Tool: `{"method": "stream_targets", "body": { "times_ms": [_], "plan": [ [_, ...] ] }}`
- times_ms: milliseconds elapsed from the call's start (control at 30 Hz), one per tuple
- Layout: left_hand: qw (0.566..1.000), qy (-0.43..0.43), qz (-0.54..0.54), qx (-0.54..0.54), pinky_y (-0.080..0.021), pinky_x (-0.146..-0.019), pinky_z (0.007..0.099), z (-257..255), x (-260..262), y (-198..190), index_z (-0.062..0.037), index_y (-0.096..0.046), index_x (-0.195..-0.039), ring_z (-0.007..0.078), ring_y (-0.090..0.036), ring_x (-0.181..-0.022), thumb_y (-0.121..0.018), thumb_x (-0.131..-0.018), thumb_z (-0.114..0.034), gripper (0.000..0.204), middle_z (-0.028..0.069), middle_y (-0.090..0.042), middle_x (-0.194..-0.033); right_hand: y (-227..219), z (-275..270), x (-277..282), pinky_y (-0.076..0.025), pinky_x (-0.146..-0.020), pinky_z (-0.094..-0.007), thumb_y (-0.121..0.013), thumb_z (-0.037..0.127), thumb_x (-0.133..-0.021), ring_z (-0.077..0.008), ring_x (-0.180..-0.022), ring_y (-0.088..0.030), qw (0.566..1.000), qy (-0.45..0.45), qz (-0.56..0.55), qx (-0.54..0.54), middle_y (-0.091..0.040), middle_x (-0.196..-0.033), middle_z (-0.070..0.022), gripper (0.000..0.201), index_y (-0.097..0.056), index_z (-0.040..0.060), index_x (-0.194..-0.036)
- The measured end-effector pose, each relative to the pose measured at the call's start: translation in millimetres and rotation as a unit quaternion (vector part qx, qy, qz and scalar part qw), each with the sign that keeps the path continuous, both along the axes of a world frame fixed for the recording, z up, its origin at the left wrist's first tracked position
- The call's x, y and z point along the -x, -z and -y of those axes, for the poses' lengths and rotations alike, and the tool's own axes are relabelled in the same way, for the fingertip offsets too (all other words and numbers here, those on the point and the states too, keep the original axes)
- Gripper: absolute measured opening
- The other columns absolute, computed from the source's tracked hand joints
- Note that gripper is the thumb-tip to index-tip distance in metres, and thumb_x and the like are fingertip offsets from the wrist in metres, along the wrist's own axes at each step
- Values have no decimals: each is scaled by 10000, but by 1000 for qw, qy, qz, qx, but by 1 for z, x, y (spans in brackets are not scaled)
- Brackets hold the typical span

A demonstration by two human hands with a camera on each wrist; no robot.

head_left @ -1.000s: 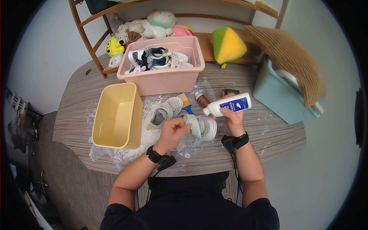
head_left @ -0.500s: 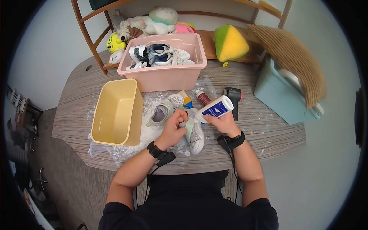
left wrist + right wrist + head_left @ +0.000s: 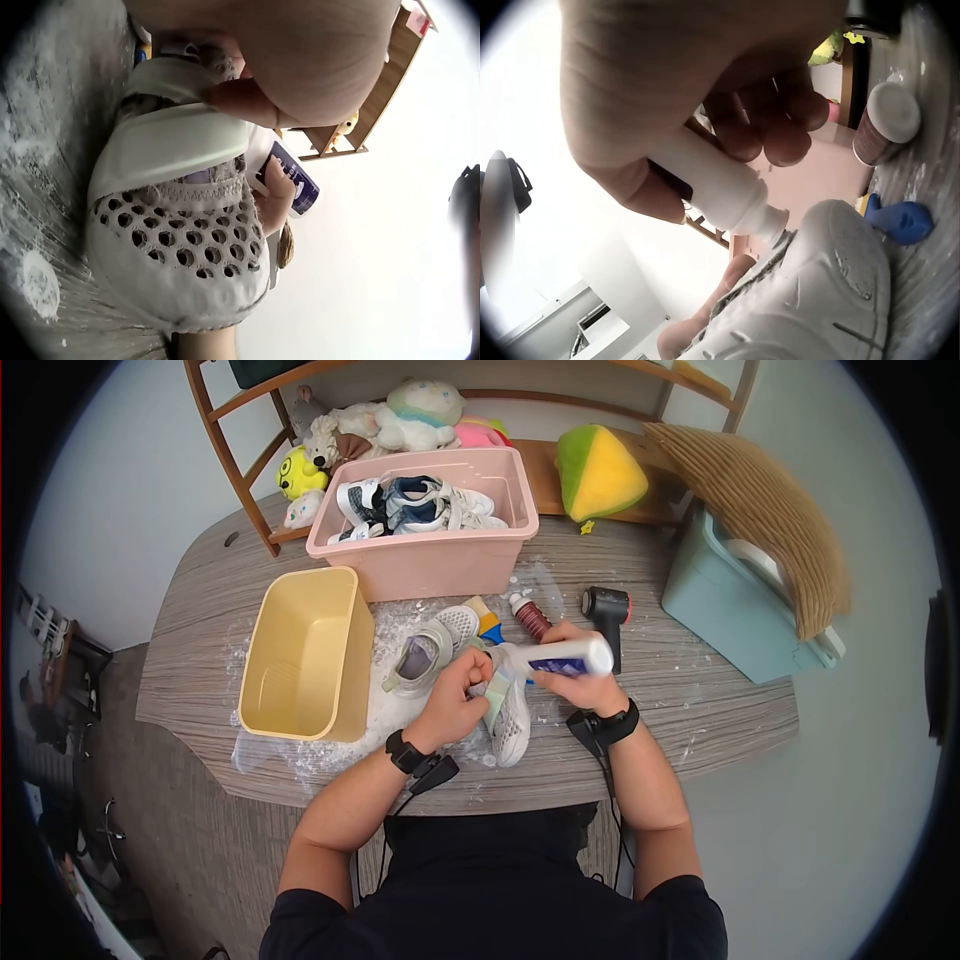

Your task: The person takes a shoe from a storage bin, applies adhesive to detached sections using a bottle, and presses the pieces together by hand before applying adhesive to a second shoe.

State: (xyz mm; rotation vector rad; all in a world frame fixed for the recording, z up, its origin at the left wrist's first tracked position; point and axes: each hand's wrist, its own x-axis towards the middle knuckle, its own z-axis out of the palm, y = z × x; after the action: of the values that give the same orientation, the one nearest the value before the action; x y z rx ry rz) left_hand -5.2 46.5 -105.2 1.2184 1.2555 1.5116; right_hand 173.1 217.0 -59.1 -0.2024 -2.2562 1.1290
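A light shoe with a pale green strap (image 3: 511,725) is gripped near its opening by my left hand (image 3: 452,700). In the left wrist view the holed toe of the shoe (image 3: 180,247) faces the camera. My right hand (image 3: 590,685) grips a white bottle with a blue label (image 3: 590,656), tilted toward the shoe. The right wrist view has the nozzle of the bottle (image 3: 775,223) at the upper edge of the shoe (image 3: 817,285); whether they touch I cannot tell. Left of that shoe, its matching one (image 3: 415,662) rests on the powdery table (image 3: 200,660).
Behind stand a pink bin of shoes (image 3: 430,565) and a yellow bin (image 3: 350,690). A brown bottle (image 3: 530,617), a blue-handled brush (image 3: 489,625) and a black device (image 3: 607,610) lie beyond the hands. A teal bin (image 3: 720,600) is at the right.
The shoe in the left hand has turned from sideways to toe toward the body. My right hand has brought the bottle left and down to the shoe, its base now higher.
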Motion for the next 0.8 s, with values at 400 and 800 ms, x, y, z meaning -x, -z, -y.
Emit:
{"method": "stream_targets", "body": {
  "times_ms": [400, 800],
  "plan": [
    [1000, -5, 5, 1, -422, -773, 207, -2, 0, -1, -48, -455, -990, 65, -523, -855, -493, -743, 133, 309, -16, -543, -866, -2, 6, 7, -508, -650, -272, -819, 67, -782, -99, -711, -606, 998, 37, -44, 28, -673, -813, -57, 249, -674, -9, -969],
    [1000, 8, 4, 8, -381, -738, 192, -2, 1, -4, -68, -439, -995, 49, -502, -844, -458, -730, 147, 342, -24, -520, -923, -2, 10, 13, -525, -675, -283, -828, 80, -786, -122, -722, -641, 997, 37, -61, 17, -694, -846, -66, 259, -686, 2, -987]
  ]
}}
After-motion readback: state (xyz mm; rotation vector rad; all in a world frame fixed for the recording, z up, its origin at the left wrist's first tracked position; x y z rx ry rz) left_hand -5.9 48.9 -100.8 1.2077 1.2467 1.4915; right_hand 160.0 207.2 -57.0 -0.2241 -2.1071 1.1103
